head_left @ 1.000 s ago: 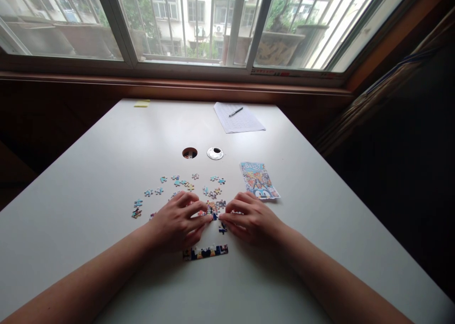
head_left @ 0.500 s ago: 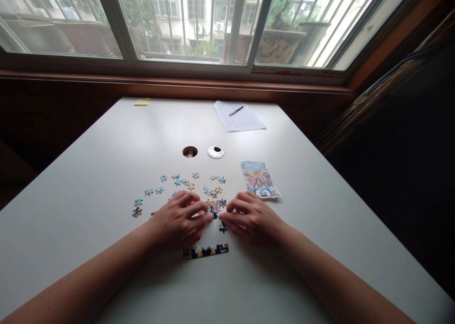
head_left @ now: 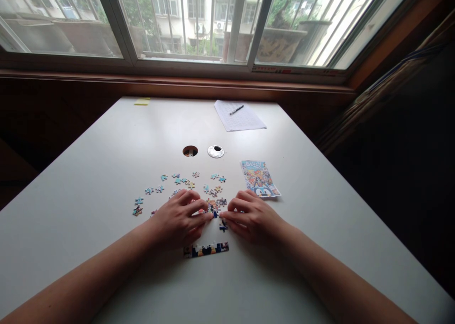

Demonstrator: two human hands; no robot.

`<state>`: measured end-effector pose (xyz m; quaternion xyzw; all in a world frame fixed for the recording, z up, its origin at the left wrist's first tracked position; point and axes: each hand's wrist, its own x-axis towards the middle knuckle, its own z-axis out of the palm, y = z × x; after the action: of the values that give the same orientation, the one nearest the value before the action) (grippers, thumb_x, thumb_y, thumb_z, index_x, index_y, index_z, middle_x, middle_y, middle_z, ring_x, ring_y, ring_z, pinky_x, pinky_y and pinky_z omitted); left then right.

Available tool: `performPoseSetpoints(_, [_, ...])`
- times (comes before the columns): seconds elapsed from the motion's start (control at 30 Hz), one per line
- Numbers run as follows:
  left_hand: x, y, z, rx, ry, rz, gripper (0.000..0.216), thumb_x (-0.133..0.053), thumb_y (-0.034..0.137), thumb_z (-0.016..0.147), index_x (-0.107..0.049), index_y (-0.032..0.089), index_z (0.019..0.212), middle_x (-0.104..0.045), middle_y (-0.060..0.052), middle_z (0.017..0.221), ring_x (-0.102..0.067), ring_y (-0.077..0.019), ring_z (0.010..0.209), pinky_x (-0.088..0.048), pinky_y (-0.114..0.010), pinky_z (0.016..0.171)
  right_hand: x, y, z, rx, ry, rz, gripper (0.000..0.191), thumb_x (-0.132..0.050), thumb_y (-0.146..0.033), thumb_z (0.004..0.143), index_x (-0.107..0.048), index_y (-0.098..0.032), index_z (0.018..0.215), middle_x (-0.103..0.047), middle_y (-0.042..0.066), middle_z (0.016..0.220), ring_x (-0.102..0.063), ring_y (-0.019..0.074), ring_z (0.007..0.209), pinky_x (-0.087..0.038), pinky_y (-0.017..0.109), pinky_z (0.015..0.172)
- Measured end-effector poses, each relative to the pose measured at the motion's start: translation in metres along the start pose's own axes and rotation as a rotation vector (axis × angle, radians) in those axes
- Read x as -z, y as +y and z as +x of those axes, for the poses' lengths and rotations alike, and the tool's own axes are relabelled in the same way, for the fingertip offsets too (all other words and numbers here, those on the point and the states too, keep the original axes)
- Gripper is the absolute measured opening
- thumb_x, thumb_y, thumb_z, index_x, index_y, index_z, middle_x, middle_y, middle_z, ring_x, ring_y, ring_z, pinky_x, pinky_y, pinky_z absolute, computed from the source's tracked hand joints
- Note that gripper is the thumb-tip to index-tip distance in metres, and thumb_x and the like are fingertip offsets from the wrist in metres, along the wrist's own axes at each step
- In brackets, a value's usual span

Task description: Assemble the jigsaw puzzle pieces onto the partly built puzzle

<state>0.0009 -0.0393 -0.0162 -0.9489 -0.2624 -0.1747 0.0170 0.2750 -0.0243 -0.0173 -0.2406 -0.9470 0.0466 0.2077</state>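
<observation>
My left hand [head_left: 181, 218] rests low over the white table, its fingers bent and closed at the tips on a small dark-blue puzzle piece [head_left: 215, 214]. Across from it, my right hand [head_left: 251, 217] has curled fingers pressed together near the same piece; what they pinch is hidden. Under the right fingertips lies another dark puzzle piece [head_left: 223, 226]. Several colourful pieces [head_left: 212, 204] crowd together between the hands, partly covered by the left fingers. Nearer to me lies a joined strip of puzzle pieces [head_left: 206, 250], dark with a pale, knobbed upper edge.
Loose puzzle pieces [head_left: 159, 189] are scattered beyond my left hand. A picture sheet [head_left: 261, 178] lies past my right hand. Farther off are a round table hole [head_left: 190, 151], a metal cover [head_left: 215, 152], papers [head_left: 236, 122] with a pen [head_left: 236, 110], and yellow sticky notes [head_left: 142, 101].
Both hands stay almost in place, with only a slight shift of the right fingers. The pieces, strip and picture sheet lie as before.
</observation>
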Motion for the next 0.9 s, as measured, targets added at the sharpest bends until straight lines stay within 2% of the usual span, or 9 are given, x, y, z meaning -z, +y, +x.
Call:
performPoseSetpoints(0.2, [0.000, -0.001, -0.002, 0.013, 0.064, -0.039, 0.034, -0.063, 0.020, 0.086, -0.064, 0.027, 0.119, -0.067, -0.004, 0.109, -0.052, -0.0243, 0.101, -0.046, -0.041, 0.092, 0.001, 0.004, -0.002, -0.012, 0.088, 0.048, 0.021, -0.063, -0.020, 0.091, -0.069, -0.025, 0.111, -0.066, 0.004, 0.091, -0.052, 0.0193, 0.086, -0.039, 0.035, 0.076])
performPoseSetpoints(0.43, [0.003, -0.009, -0.004, 0.171, 0.419, -0.191, 0.029, -0.062, 0.006, 0.081, -0.067, 0.024, 0.102, -0.066, -0.002, 0.088, -0.053, -0.0191, 0.085, -0.049, -0.036, 0.079, 0.003, 0.003, -0.002, 0.001, 0.103, 0.072, 0.015, -0.062, -0.018, 0.090, -0.070, -0.022, 0.102, -0.065, 0.004, 0.086, -0.052, 0.0187, 0.082, -0.038, 0.035, 0.074])
performPoseSetpoints(0.57, [0.006, -0.016, -0.004, 0.278, 0.542, -0.229, 0.022, -0.058, 0.004, 0.084, -0.066, 0.021, 0.094, -0.065, -0.002, 0.085, -0.054, -0.0178, 0.082, -0.048, -0.034, 0.074, 0.002, 0.003, -0.003, 0.005, 0.107, 0.080, 0.014, -0.061, -0.018, 0.090, -0.069, -0.022, 0.101, -0.064, 0.004, 0.086, -0.052, 0.0186, 0.081, -0.038, 0.035, 0.075])
performPoseSetpoints(0.7, [0.008, -0.020, -0.004, 0.340, 0.578, -0.247, 0.019, -0.055, 0.005, 0.085, -0.067, 0.020, 0.091, -0.065, -0.003, 0.084, -0.055, -0.0180, 0.082, -0.048, -0.035, 0.075, 0.002, 0.004, -0.003, 0.000, 0.116, 0.081, 0.014, -0.061, -0.018, 0.090, -0.069, -0.023, 0.100, -0.064, 0.004, 0.086, -0.051, 0.0182, 0.080, -0.037, 0.035, 0.074])
performPoseSetpoints(0.9, [0.008, -0.019, -0.003, 0.347, 0.584, -0.257, 0.018, -0.054, 0.007, 0.086, -0.067, 0.020, 0.089, -0.065, -0.003, 0.082, -0.055, -0.0182, 0.081, -0.049, -0.035, 0.073, 0.002, 0.004, -0.002, -0.004, 0.113, 0.068, 0.012, -0.062, -0.018, 0.089, -0.069, -0.023, 0.098, -0.064, 0.003, 0.085, -0.051, 0.0176, 0.079, -0.038, 0.035, 0.074])
